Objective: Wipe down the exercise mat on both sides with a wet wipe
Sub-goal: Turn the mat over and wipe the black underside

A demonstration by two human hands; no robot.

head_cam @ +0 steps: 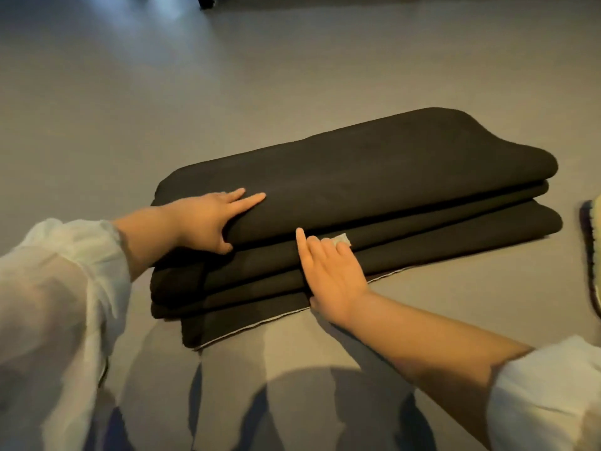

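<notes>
Resting on the folded mat [374,177] (floor [130,92] around), both hands.

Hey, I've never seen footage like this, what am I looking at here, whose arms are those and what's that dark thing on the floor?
There is one picture, taken by a wide-angle camera worn on a person's head, looking forward and down. No machine is involved: the arms in pale sleeves are the wearer's own.

The dark thing is a black exercise mat, folded into several layers on a grey floor.

The left hand rests on the top fold, fingers straight on top and the thumb tucked under its edge. The right hand lies against the front of the lower folds, index finger pointing up, with a small white wet wipe in its grip.

At the right edge, a striped thing is cut off; I cannot tell what it is.
</notes>
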